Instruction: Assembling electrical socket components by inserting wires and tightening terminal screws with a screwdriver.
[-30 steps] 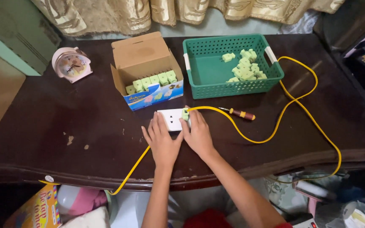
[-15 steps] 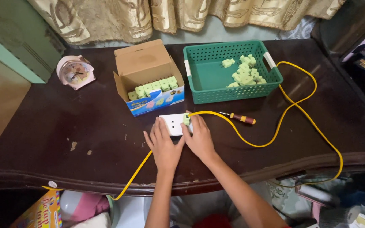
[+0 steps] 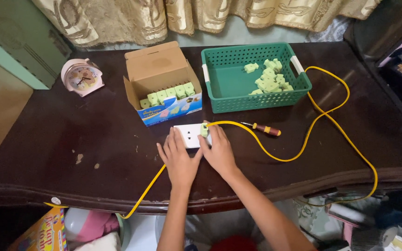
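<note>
While both hands, the left hand and right hand, press spread fingers on the white plastic socket block mid-counter, it looks light, rigid, best gripped by its edges.

Dark wood table, scuffed w/ pale spots at 9 o'clock. Directly on it: pink alarm clock at 10, open cardboard box at 11, green plastic basket at 1, white power strip at centre, screwdriver at 3, yellow cable looping at 3–4.
</note>
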